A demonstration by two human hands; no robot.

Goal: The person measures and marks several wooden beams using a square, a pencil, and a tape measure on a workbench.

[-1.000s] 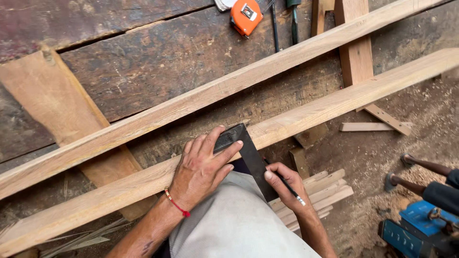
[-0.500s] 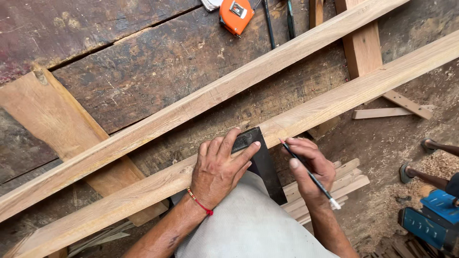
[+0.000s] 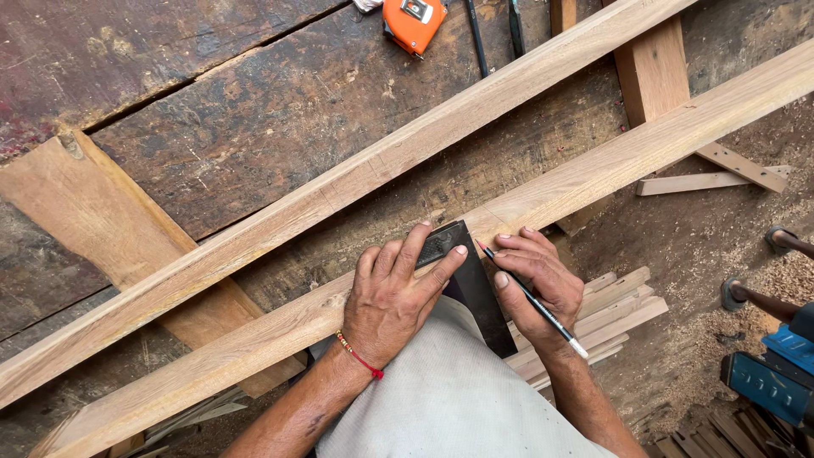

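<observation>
The left hand point(image 3: 394, 301) lies flat with fingers spread, pressing down on a dark metal try square point(image 3: 462, 280) that sits across the near long pale timber batten point(image 3: 610, 165). Its index finger and thumb reach over the square's upper end, and the palm covers the batten just left of the square. A red bead bracelet point(image 3: 360, 360) circles that wrist.

The right hand point(image 3: 534, 284) is curled, its fingers drawn together in a writing grip around a slim black pencil with a white end point(image 3: 534, 298). The pencil's tip meets the batten right at the square's right edge, and the white end points back toward the wrist. The fingertips of this hand rest on the batten just right of the square.

The square's dark blade runs down off the batten's near edge, over a grey cloth-covered knee point(image 3: 449, 399). A second long pale timber batten point(image 3: 407, 148) lies beyond the square, parallel to the first and well apart from both hands. An orange tape measure point(image 3: 413, 21) lies on the dark plank bench far above the square. A stack of thin wooden strips point(image 3: 623, 305) shows just right of the right hand.
</observation>
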